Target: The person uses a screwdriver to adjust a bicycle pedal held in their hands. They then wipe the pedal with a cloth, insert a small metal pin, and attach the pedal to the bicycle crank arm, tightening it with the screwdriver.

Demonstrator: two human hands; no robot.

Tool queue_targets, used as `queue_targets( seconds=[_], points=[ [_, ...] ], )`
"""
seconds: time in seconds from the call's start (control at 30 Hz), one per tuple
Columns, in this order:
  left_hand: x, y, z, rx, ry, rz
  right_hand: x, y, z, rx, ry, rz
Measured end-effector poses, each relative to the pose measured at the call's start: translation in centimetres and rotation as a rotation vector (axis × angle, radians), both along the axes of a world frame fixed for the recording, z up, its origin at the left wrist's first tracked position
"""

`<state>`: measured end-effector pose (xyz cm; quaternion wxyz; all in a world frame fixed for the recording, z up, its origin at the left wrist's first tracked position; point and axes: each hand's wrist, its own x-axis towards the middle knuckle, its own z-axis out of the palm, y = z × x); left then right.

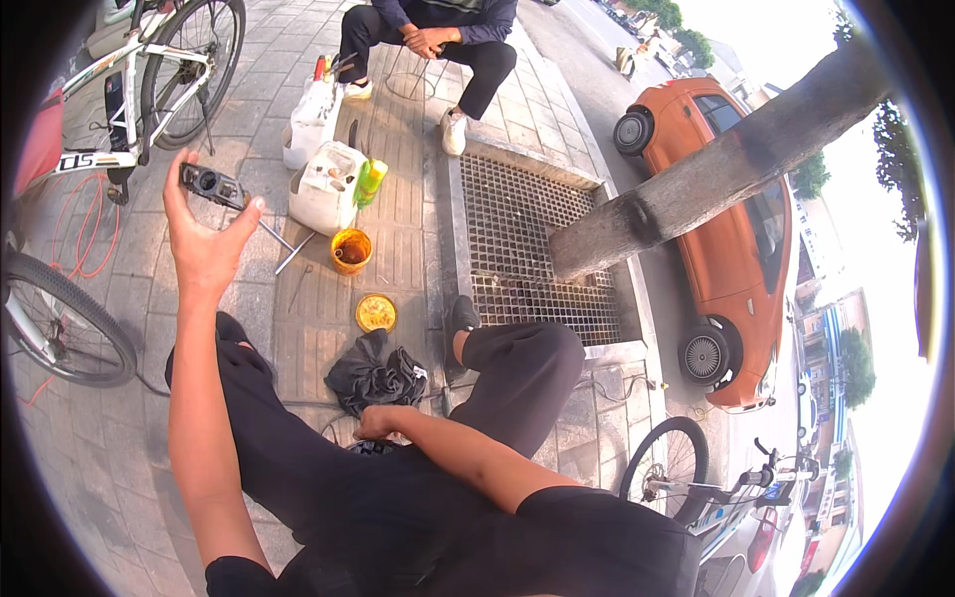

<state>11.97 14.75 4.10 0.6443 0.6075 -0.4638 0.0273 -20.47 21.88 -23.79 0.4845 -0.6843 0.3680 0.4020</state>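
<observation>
My left hand (pixel 211 244) is raised on the left, thumb and fingers spanning the two ends of a dark grey bicycle pedal (pixel 211 185). A round opening shows in the pedal's face. Low between my knees, my right hand (pixel 376 422) is curled closed beside a crumpled black cloth (pixel 373 376). What its fingers grip, if anything, is hidden. Beyond the cloth lie a round yellow lid (pixel 376 313) and an open tub (pixel 350 252) with orange-brown grease inside. A metal T-shaped wrench (pixel 294 254) rests on the paving next to the tub.
White cut-open containers (pixel 326 189) hold tools, with a yellow-green bottle (pixel 370 183) beside them. A bicycle (pixel 129 90) stands at left, a wheel (pixel 65 318) nearer. A seated person (pixel 428 40) faces me. Right are a tree grate (pixel 517 209), trunk (pixel 676 189) and orange car (pixel 736 259).
</observation>
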Motion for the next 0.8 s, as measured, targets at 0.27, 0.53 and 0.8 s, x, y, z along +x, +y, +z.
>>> queue_targets(
  seconds=[0.27, 0.53, 0.8],
  points=[
    [0.7, -2.6, -3.8, 0.017, 0.153, 0.018, 2.1, 1.6, 0.5, 0.085, -0.003, -0.042],
    [4.9, -2.3, -1.6, -0.146, 0.198, -0.055, 4.7, 1.8, -3.9, 0.506, -0.022, -0.151],
    [11.3, 1.0, -5.6, 0.071, 0.329, -0.182, 5.7, 4.0, -4.7, 0.487, -0.020, -0.002]
  ],
)
